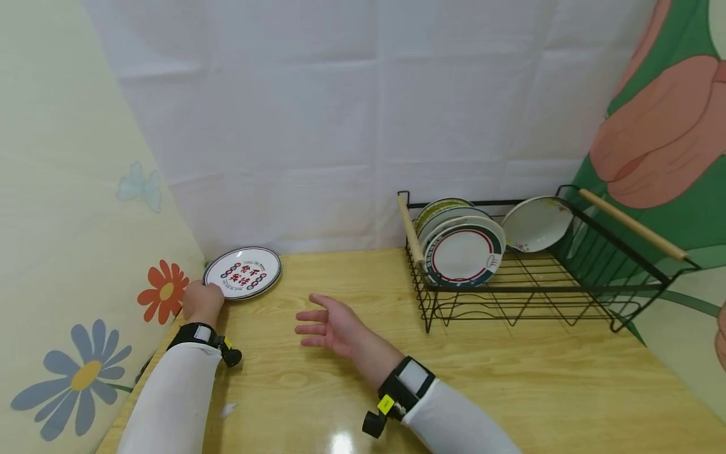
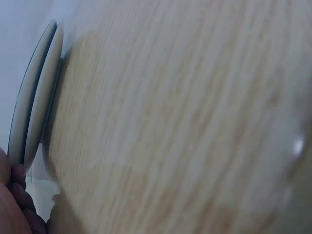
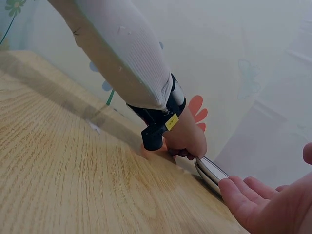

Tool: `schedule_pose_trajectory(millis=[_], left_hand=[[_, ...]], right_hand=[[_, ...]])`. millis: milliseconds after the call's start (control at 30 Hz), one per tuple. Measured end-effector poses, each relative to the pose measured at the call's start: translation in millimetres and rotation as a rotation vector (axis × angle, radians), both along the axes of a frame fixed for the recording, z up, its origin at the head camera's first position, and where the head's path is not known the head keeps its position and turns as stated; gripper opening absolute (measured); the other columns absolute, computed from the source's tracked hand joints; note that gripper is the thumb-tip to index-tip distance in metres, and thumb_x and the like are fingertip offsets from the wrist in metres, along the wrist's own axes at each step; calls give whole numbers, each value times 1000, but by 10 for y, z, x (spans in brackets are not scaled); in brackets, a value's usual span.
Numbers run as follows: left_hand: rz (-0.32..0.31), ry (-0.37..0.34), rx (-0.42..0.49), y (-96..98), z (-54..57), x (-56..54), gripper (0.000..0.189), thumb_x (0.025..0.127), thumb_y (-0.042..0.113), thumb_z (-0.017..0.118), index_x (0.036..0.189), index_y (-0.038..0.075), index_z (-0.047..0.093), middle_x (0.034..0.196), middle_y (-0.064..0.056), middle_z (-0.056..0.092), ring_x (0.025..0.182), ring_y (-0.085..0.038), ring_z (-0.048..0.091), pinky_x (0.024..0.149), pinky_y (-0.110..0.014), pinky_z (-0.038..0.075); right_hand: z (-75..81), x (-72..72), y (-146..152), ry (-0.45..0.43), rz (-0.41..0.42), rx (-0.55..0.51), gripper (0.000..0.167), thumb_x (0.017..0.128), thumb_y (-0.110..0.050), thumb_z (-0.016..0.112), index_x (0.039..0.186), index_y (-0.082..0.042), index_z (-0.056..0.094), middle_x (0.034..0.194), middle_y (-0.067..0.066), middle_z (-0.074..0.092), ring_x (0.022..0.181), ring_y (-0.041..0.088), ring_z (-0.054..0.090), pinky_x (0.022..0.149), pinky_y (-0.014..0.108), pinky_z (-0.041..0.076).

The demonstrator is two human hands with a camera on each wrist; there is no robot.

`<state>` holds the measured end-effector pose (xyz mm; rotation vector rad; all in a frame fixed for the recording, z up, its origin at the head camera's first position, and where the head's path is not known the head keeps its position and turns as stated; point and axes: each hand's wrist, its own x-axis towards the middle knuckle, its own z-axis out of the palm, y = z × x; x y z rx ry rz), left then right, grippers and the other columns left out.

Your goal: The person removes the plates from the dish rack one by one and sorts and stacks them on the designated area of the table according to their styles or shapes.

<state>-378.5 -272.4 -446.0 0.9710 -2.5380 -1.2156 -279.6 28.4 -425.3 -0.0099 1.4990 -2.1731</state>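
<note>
At the back left of the table lies a short stack of white plates point(image 1: 242, 272), the top one with red characters and a dark blue rim. My left hand point(image 1: 202, 302) pinches the near left edge of the stack. In the left wrist view, the fingers point(image 2: 22, 195) curl at the edge of the top plate point(image 2: 27, 92), and a second plate point(image 2: 45, 92) shows under it. How many plates it grips, I cannot tell. My right hand point(image 1: 334, 326) hovers over the table to the right of the stack, fingers spread and holding nothing.
A black wire dish rack point(image 1: 527, 287) with wooden handles stands at the right. Several plates point(image 1: 462, 252) lean upright in its left end, and a flowered white dish point(image 1: 535, 226) leans at its back right. White sheeting point(image 1: 317, 126) hangs behind the table; a painted wall point(image 1: 74, 239) borders the left.
</note>
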Motion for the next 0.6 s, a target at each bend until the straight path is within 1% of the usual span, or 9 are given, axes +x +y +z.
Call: schedule_pose_trajectory(millis=[167, 333, 467, 533, 600], left_hand=[[-49, -25, -27, -21, 31, 1, 48, 105, 20, 37, 138, -11, 53, 130, -29, 59, 104, -40, 53, 86, -45, 47], [-64, -52, -22, -36, 34, -20, 48, 105, 21, 39, 140, -9, 53, 131, -29, 58, 107, -40, 52, 89, -47, 46], [-72, -65, -4, -40, 42, -20, 53, 106, 26, 38, 145, -8, 47, 137, -29, 55, 113, -42, 50, 98, -50, 45], [-78, -51, 12, -56, 28, -21, 58, 106, 29, 37, 151, -7, 40, 145, -31, 50, 120, -43, 48, 108, -53, 43], [-73, -27, 34, -78, 11, -18, 63, 106, 32, 36, 156, -7, 32, 152, -32, 44, 128, -45, 45, 116, -56, 39]], right_hand=[[1, 5, -4, 7, -3, 13, 61, 108, -38, 47, 159, -8, 33, 146, 30, 56, 129, 46, 61, 96, 51, 59], [-2, 9, -8, 9, -7, 18, 61, 107, -38, 47, 158, -8, 35, 146, 30, 56, 126, 45, 64, 93, 49, 61], [-8, 2, -7, 9, -6, 21, 62, 107, -38, 47, 159, -7, 33, 145, 31, 56, 124, 44, 65, 93, 49, 61], [-10, -3, -7, 7, -4, 24, 62, 107, -38, 47, 159, -7, 32, 145, 30, 56, 125, 44, 65, 93, 50, 61], [-13, -7, -7, 3, -4, 26, 62, 107, -38, 47, 159, -7, 32, 145, 30, 56, 125, 44, 64, 94, 50, 60]])
